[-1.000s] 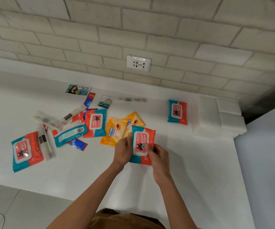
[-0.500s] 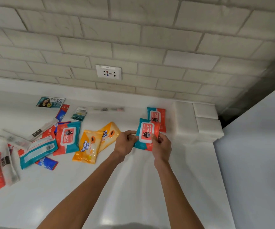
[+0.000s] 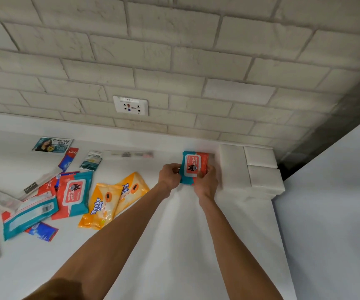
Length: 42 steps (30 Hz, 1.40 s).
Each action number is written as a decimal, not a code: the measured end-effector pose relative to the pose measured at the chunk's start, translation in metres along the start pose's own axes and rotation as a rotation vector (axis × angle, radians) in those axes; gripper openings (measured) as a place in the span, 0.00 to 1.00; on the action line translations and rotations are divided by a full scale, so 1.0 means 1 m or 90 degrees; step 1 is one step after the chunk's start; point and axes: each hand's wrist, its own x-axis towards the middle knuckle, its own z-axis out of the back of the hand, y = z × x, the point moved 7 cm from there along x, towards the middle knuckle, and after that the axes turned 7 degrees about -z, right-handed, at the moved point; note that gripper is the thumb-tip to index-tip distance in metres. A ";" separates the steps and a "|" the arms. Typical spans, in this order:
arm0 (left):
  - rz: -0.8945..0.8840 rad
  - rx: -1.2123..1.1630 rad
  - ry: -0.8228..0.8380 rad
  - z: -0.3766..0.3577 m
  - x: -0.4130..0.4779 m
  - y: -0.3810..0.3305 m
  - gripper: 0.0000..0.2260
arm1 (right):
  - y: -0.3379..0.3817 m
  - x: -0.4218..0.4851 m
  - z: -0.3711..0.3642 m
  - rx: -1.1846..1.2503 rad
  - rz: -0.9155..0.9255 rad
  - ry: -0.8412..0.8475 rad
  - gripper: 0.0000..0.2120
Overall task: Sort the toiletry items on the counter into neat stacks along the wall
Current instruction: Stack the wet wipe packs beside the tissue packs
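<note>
A teal-and-red wipes pack [image 3: 193, 167] is gripped at its two sides by my left hand [image 3: 170, 174] and my right hand [image 3: 206, 180]. It lies over a second matching pack, whose top edge [image 3: 205, 154] shows just behind it, close to the wall. Two orange Tender Love packs [image 3: 109, 200] lie overlapping to the left of my arms. Further left is another teal-and-red wipes pack [image 3: 73, 193] among a loose heap of toothpaste sachets and boxes [image 3: 34, 204]. A shampoo sachet [image 3: 52, 145] lies by the wall.
White soap-like blocks [image 3: 259, 169] are stacked at the counter's right end, just right of my hands. A wall socket [image 3: 130, 105] sits above the white counter [image 3: 174, 245]. A pale panel [image 3: 337, 213] borders the counter on the right.
Both hands carried the wipes pack from the counter's middle up and right toward the wall, onto the matching pack lying there. The camera view shifted right with them.
</note>
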 end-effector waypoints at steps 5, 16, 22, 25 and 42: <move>-0.004 0.042 0.005 -0.012 0.013 -0.008 0.22 | 0.006 0.016 0.001 0.075 0.018 -0.013 0.13; -0.265 0.304 0.087 -0.025 0.003 -0.026 0.22 | -0.011 -0.001 -0.021 -0.339 0.319 -0.045 0.30; -0.277 0.478 0.157 -0.033 -0.006 -0.012 0.29 | -0.023 0.001 -0.033 -0.490 0.380 -0.008 0.31; -0.295 0.541 0.169 -0.033 -0.009 -0.009 0.30 | -0.025 0.003 -0.033 -0.512 0.386 0.026 0.32; -0.285 0.590 0.185 -0.040 0.001 -0.004 0.32 | -0.019 0.009 -0.035 -0.523 0.343 0.109 0.36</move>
